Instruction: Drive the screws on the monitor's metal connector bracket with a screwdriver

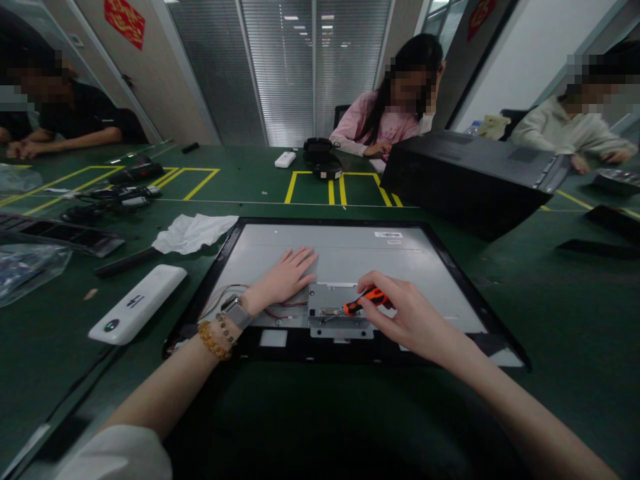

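Observation:
A monitor panel [350, 247] lies face down on the green table, its grey metal back up and a black frame around it. My left hand [285, 277] rests flat on the metal back, fingers stretched out, beside red and white wires [225, 297]. My right hand [405, 313] grips a small orange-handled screwdriver [363, 301]. The screwdriver's tip points down-left at a small metal bracket plate [337, 310] near the panel's front edge.
A white oblong device [137, 303] and a crumpled white cloth [193, 232] lie left of the panel. A black monitor shell [465, 180] stands at the back right. Cables and tools clutter the far left. Three other people sit around the table.

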`<state>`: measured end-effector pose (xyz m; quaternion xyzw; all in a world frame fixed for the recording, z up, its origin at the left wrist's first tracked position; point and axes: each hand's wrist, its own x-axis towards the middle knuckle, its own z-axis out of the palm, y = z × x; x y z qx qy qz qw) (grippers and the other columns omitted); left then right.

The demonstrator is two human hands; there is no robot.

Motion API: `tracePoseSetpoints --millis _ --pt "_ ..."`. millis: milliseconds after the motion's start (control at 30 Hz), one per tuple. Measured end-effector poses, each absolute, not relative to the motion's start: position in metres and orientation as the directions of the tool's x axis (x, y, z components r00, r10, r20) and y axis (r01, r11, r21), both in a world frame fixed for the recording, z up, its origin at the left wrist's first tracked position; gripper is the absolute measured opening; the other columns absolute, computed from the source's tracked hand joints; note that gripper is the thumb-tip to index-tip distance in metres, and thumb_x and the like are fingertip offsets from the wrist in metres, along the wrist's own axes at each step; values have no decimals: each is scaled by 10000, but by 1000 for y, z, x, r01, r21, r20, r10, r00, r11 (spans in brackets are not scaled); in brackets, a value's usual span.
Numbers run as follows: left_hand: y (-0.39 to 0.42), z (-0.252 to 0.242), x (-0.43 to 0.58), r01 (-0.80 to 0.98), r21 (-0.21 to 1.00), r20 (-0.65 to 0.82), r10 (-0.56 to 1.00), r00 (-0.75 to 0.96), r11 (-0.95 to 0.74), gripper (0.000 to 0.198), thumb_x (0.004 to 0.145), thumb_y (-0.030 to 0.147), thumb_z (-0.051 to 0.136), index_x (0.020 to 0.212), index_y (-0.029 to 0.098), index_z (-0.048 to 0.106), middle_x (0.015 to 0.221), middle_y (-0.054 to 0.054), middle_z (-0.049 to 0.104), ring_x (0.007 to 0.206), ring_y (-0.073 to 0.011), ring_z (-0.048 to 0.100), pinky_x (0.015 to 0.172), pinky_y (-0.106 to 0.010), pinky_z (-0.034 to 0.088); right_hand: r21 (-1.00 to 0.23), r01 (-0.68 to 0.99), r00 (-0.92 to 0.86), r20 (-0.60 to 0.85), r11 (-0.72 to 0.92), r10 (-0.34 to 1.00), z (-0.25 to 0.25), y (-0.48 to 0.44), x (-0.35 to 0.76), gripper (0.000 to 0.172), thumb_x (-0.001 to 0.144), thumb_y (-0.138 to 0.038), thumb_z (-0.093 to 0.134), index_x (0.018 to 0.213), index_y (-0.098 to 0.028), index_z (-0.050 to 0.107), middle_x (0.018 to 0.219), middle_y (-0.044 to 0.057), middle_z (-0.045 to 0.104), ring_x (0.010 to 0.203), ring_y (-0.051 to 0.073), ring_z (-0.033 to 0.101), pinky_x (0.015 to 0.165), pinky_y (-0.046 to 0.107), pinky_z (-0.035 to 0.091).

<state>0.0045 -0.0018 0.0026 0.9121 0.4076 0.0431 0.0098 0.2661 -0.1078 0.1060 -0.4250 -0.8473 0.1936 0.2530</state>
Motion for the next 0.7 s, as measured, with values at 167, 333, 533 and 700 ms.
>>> tracePoseSetpoints --millis 167,333,533,700 --pt "-1 2 4 735 69 91 738 669 -675 571 1044 505 231 1505 172 289 1582 -133 246 1453 -263 232 1158 -473 179 -434 730 -460 258 527 850 103 -105 268 223 964 -393 451 921 -200 555 730 40 673 583 161 594 576 299 412" --pt "-2 2 4 744 66 81 747 660 -665 562 1045 488 264 1503 164 292 1586 -127 237 1456 -261 224 1166 -458 164 -521 661 -478 261 539 839 100 -105 267 200 958 -372 449 1004 -196 533 803 48 678 660 169 630 599 289 435" --pt "-2 1 4 747 65 72 750 657 -661 560 1045 486 261 1505 168 287 1588 -127 230 1456 -260 225 1163 -458 173 -571 613 -484 276 547 831 100 -106 266 153 928 -309 484 1036 -201 476 844 38 641 702 168 621 635 288 449" --pt "-2 1 4 740 66 99 742 663 -669 555 1046 489 257 1502 174 294 1587 -120 236 1457 -256 223 1167 -453 170 -572 593 -531 251 567 809 109 -107 269 106 912 -236 472 1013 -203 475 891 57 636 784 190 613 713 327 458"
